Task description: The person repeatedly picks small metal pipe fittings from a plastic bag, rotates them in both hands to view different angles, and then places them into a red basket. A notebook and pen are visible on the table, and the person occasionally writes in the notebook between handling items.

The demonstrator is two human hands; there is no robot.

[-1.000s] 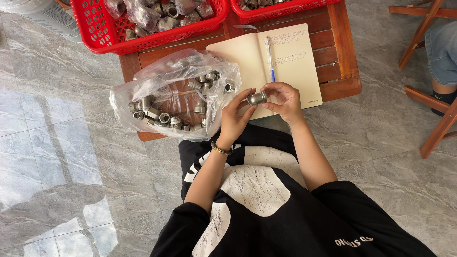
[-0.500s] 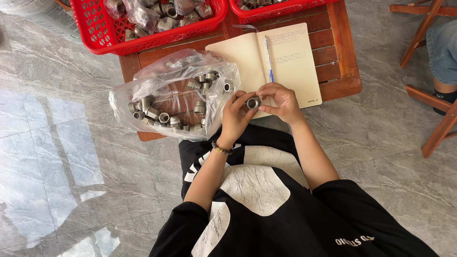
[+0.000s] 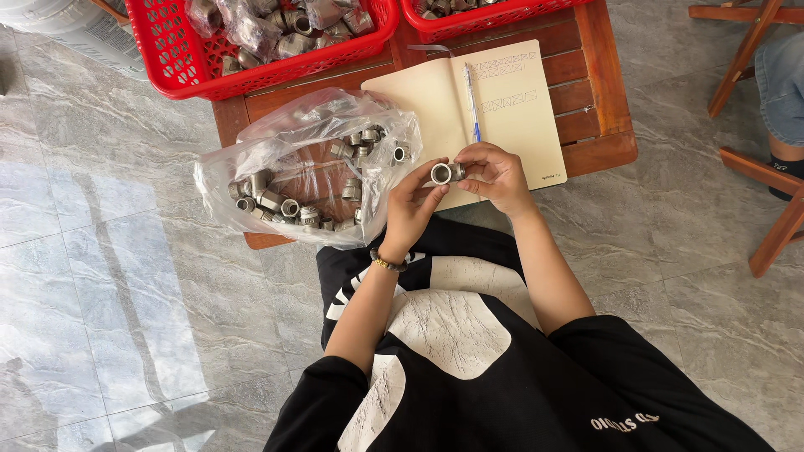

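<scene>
Item: one small metal pipe fitting (image 3: 441, 173), short and cylindrical, open bore facing up. Held between both hands just above the near table edge; left hand (image 3: 412, 207) pinches it with fingertips curled shut on one end, right hand (image 3: 496, 176) closes thumb and fingers on the other.

Left of the hands: clear plastic bag (image 3: 306, 167), mouth open, many like fittings inside, apparently not yet handled.

Behind the hands: open notebook (image 3: 502, 105) with blue pen (image 3: 473, 100) on it, a few pencilled marks on the right page.

Further off: red baskets (image 3: 167, 59) holding bagged fittings; wooden table (image 3: 599, 100).
</scene>
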